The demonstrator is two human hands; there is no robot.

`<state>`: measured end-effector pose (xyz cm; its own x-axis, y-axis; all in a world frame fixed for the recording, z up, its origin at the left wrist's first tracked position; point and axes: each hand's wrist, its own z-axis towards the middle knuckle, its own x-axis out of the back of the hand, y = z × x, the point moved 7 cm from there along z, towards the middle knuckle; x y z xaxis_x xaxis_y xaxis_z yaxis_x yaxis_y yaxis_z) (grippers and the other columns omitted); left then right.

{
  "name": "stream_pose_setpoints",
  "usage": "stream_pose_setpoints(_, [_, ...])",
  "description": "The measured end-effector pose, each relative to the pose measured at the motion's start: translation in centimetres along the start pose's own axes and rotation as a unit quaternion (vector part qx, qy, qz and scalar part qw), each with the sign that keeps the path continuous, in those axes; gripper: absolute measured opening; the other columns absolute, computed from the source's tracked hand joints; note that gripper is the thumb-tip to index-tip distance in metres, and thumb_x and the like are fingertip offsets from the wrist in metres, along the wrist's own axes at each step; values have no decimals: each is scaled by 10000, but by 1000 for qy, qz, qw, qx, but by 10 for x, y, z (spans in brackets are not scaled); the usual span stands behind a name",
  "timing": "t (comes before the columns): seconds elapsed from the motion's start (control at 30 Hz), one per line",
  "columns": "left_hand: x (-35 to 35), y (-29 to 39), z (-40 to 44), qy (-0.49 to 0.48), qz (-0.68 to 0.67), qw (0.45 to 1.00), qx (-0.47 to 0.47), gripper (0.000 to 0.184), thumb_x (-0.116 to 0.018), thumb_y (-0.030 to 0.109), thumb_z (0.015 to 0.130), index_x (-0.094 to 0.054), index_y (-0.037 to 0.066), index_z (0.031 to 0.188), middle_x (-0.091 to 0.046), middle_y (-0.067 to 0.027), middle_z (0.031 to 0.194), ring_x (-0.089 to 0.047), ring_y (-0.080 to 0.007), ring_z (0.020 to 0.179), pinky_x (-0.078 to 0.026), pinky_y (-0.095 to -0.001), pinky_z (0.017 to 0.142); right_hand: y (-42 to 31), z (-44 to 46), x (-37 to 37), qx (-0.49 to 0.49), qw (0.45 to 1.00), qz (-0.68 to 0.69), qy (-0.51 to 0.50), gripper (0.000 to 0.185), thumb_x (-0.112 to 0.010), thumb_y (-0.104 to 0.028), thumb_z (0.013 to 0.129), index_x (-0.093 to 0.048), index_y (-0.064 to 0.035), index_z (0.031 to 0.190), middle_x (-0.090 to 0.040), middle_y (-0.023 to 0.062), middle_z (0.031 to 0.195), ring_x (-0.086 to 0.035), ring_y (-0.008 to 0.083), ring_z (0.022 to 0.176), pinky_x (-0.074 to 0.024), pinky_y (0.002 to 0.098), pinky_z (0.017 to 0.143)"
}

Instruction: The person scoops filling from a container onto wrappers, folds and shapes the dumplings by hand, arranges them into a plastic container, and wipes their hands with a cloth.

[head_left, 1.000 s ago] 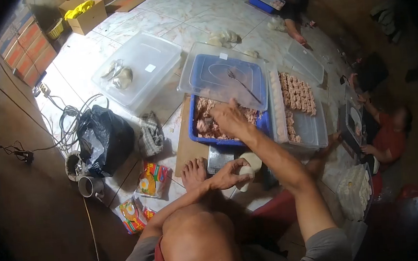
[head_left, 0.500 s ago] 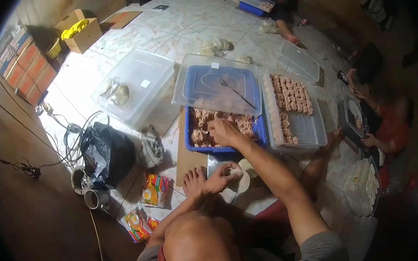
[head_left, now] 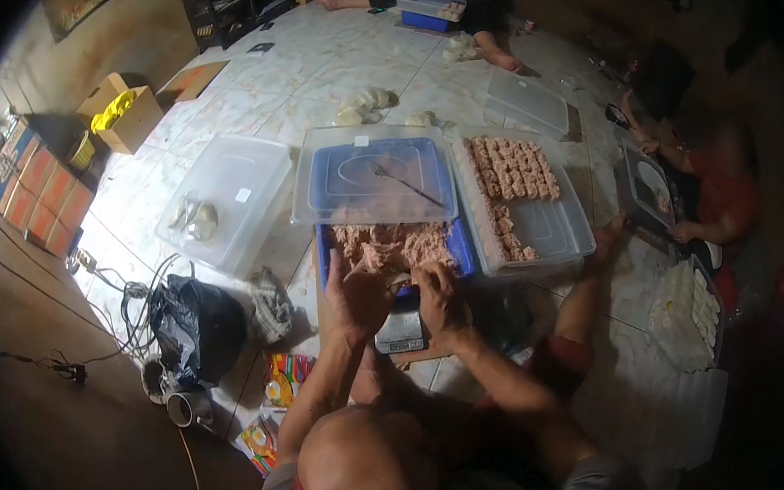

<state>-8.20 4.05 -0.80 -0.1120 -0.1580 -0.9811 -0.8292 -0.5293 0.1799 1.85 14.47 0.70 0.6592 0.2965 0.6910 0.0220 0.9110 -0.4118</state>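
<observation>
My left hand (head_left: 358, 300) is cupped at the front edge of the blue tub (head_left: 467, 256), thumb up. It supports a pale round dough wrapper, mostly hidden by the fingers. Close on its right, my right hand (head_left: 440, 298) has its fingers curled together over the wrapper's side; what they hold is hidden. Pinkish minced filling (head_left: 410, 242) fills the tub behind both hands. A clear lid (head_left: 306, 210) covers the tub's far part, with a fork-like utensil (head_left: 410, 185) lying on it. Below my hands sits a small scale (head_left: 401, 335).
Right of the tub, a clear tray (head_left: 576, 240) holds rows of filled pieces (head_left: 517, 169). Another clear lid (head_left: 220, 166) carries bagged wrappers (head_left: 195, 219). A black bag (head_left: 197, 320), cables and a mug (head_left: 187, 409) lie left. Other people sit at the right and far side.
My right hand has come out of the filling toward me. My left hand has risen with the wrapper to the tub's front edge, beside it. The view has shifted.
</observation>
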Motion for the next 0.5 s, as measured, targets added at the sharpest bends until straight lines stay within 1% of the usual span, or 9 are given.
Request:
stream_pose_setpoints(0.1, [-10, -8, 14, -17, 30, 999, -12, 800, -439, 649, 978, -487, -24, 1409, -575, -137, 1396, -544, -293, 1285, -419, -446, 1081, -3, -2, 4, -12, 999, 20, 42, 218, -555, 28, 909, -643, -22, 1102, -613, 147, 1052, -620, 350, 965, -514, 419, 853])
stream_pose_setpoints(0.2, [1, -11, 11, 40, 25, 997, -53, 776, -427, 670, 967, -489, 53, 1434, -554, -154, 1413, -524, -304, 1299, -385, -483, 1108, -12, -14, 11, -5, 998, 39, 47, 246, -566, 15, 901, -653, -35, 1126, -620, 142, 1063, -625, 343, 988, -516, 417, 855])
stream_pose_setpoints(0.27, [11, -13, 13, 50, 8, 998, -44, 739, -406, 622, 998, -487, 25, 1426, -564, -162, 1403, -519, -328, 1310, -395, -475, 1118, -8, -26, 2, 53, 999, 3, -2, 302, -591, 20, 864, -639, -25, 1159, -598, 162, 1037, -628, 359, 933, -527, 422, 790])
stream_pose_setpoints(0.33, [13, -3, 14, 69, 25, 994, -75, 706, -433, 585, 997, -504, 14, 1405, -564, -176, 1397, -533, -332, 1296, -425, -470, 1086, -1, -28, 13, 82, 997, -13, 6, 310, -585, 22, 857, -640, -36, 1156, -603, 161, 1036, -643, 366, 890, -536, 432, 750])
stream_pose_setpoints(0.37, [24, 3, 17, 94, 31, 991, -96, 717, -468, 579, 980, -518, -15, 1377, -572, -188, 1383, -573, -326, 1242, -464, -455, 1034, 8, -34, 11, 38, 999, -1, -33, 295, -586, 25, 846, -651, -14, 1131, -615, 168, 1044, -643, 367, 917, -533, 437, 790])
stream_pose_setpoints(0.4, [38, 10, 20, 95, 34, 990, -97, 717, -468, 579, 980, -518, -15, 1377, -572, -188, 1383, -573, -326, 1242, -464, -455, 1034, 18, -38, 9, -5, 997, 10, -72, 281, -587, 29, 836, -662, 8, 1106, -628, 175, 1052, -642, 369, 945, -531, 443, 831])
stream_pose_setpoints(0.43, [54, 19, 25, 86, 41, 990, -100, 729, -481, 588, 971, -519, -19, 1373, -578, -191, 1374, -590, -320, 1213, -474, -440, 1018, 25, -38, 12, -35, 994, 54, -86, 254, -546, 40, 857, -644, 13, 1090, -620, 196, 1033, -626, 390, 957, -518, 446, 837])
stream_pose_setpoints(0.47, [61, 24, 27, 78, 49, 990, -103, 742, -494, 597, 963, -519, -24, 1370, -584, -194, 1365, -607, -315, 1184, -484, -426, 1001, 23, -34, 13, -34, 994, 56, -86, 254, -546, 40, 857, -644, 13, 1090, -620, 196, 1033, -626, 390, 957, -518, 446, 837])
stream_pose_setpoints(0.5, [54, 24, 25, 72, 48, 992, -93, 733, -506, 601, 957, -547, -18, 1346, -611, -183, 1329, -621, -307, 1152, -498, -415, 987, 26, -29, 19, -63, 992, 99, -46, 246, -523, 44, 872, -630, 14, 1092, -617, 203, 1020, -621, 399, 956, -512, 451, 839])
